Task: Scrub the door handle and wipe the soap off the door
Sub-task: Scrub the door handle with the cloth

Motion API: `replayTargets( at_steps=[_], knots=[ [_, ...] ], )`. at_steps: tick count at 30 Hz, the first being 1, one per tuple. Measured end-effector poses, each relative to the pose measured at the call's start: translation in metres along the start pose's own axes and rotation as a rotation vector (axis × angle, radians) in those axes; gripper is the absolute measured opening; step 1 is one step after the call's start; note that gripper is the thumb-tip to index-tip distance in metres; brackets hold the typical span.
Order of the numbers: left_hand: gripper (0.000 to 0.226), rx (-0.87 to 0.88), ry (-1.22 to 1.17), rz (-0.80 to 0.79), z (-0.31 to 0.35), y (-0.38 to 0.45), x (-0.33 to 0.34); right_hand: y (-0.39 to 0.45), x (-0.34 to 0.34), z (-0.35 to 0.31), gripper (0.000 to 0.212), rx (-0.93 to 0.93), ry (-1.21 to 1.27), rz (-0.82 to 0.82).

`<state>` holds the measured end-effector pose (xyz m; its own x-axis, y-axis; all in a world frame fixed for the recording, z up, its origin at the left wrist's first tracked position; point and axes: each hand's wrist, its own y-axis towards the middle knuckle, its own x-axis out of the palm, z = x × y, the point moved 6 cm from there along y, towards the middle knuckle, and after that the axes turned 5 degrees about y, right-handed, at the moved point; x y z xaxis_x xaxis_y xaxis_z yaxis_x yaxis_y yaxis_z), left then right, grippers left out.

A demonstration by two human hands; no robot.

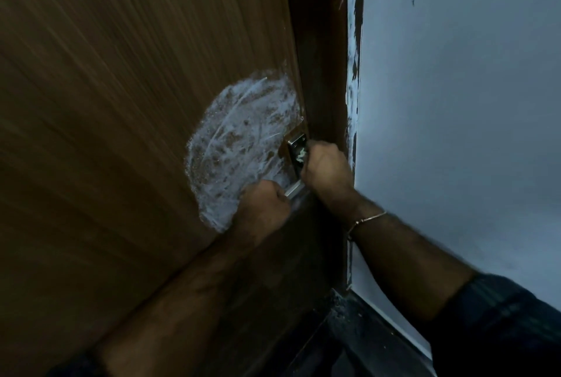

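A brown wooden door [121, 103] fills the left of the view. A round patch of white soap foam [239, 139] covers it beside the metal handle plate [296, 146], which carries a blob of foam. My left hand [264, 206] is curled round the silver lever of the door handle [294, 188], below the foam. My right hand [326, 167] is closed in a fist against the plate at the door's edge; what it holds is hidden by the fingers. A thin bracelet sits on that wrist.
The dark brown door frame [324, 57] runs up right of the handle, with white paint smears along its edge. A pale wall [455, 103] fills the right side. A dark skirting strip and floor [349, 331] lie at the bottom.
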<state>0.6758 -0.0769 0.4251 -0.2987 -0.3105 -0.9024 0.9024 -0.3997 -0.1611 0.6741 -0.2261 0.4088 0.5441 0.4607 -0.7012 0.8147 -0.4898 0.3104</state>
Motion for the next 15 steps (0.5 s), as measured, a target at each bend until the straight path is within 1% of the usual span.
replayTargets(
  at_steps=[3, 5, 6, 7, 9, 10, 11, 12, 13, 15],
  knots=[
    [0.017, 0.033, 0.002, 0.026, -0.002, -0.001, 0.003, -0.011, 0.000, 0.015, 0.014, 0.084, 0.039, 0.022],
    [0.017, 0.042, -0.024, 0.009, -0.005, 0.001, 0.007, -0.019, -0.002, 0.036, 0.013, 0.194, 0.185, 0.061],
    [0.017, 0.048, -0.036, 0.006, -0.006, 0.002, 0.007, -0.022, 0.000, 0.045, 0.013, 0.269, 0.326, 0.082],
    [0.017, 0.051, -0.052, 0.007, -0.007, 0.002, 0.008, -0.025, 0.005, 0.055, 0.013, 0.365, 0.538, 0.115],
    [0.017, 0.045, -0.100, 0.016, -0.010, 0.004, 0.010, -0.033, 0.029, 0.063, 0.015, 0.602, 1.156, 0.165],
    [0.017, 0.039, -0.131, 0.014, -0.012, 0.004, 0.011, -0.038, 0.044, 0.061, 0.018, 0.717, 1.461, 0.160],
    [0.017, 0.026, -0.170, 0.008, -0.014, 0.004, 0.012, -0.043, 0.058, 0.058, 0.021, 0.816, 1.691, 0.146],
    [0.018, 0.010, -0.209, 0.000, -0.015, 0.004, 0.013, -0.046, 0.069, 0.055, 0.021, 0.887, 1.828, 0.118],
    [0.018, -0.005, -0.238, -0.008, -0.017, 0.005, 0.014, -0.047, 0.076, 0.052, 0.021, 0.921, 1.903, 0.084],
    [0.020, -0.022, -0.251, -0.015, -0.020, 0.007, 0.015, -0.044, 0.081, 0.045, 0.024, 0.888, 1.976, 0.074]
  ],
)
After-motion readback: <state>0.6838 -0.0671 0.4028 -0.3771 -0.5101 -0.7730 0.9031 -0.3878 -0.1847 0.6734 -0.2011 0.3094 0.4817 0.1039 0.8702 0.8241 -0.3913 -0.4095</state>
